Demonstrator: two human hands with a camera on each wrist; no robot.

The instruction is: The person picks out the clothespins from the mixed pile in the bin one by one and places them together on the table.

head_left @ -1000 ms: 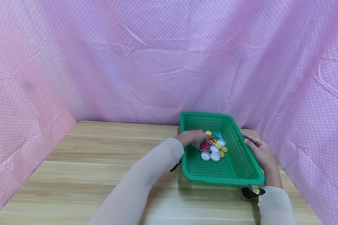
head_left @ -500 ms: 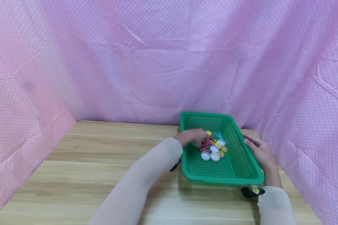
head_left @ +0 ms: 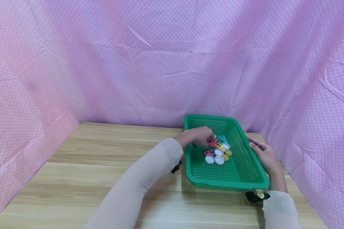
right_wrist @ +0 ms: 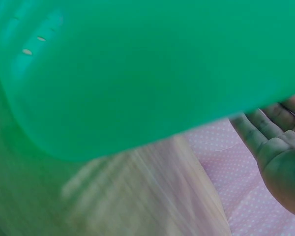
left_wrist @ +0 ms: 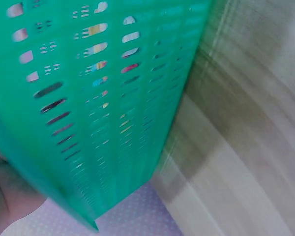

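In the head view, the left hand (head_left: 201, 135) reaches over the left rim of a green basket (head_left: 226, 183). Its bent fingers point down at red clips (head_left: 213, 142); the fingertips are hidden, so a grip cannot be made out. Close by lie a yellow clip (head_left: 220, 147), blue clips (head_left: 222, 139), white caps (head_left: 219, 160) and yellow caps (head_left: 228, 153). Along the basket's right side the right hand (head_left: 266, 156) rests with extended fingers. The right wrist view shows this hand (right_wrist: 280, 147) palm up, its fingers against the outer wall (right_wrist: 162, 88).
The basket stands at the right of a wooden table (head_left: 103, 165), whose surface extends to the left. Pink dotted cloth (head_left: 160, 63) hangs behind and at both sides. A dark blue piece (head_left: 194, 144) lies by the basket's left wall, under the left wrist.
The left hand has shifted slightly up and away from the lower red clip. Several red clips have moved right, and the dark blue piece has come into view. The right hand has stayed put.
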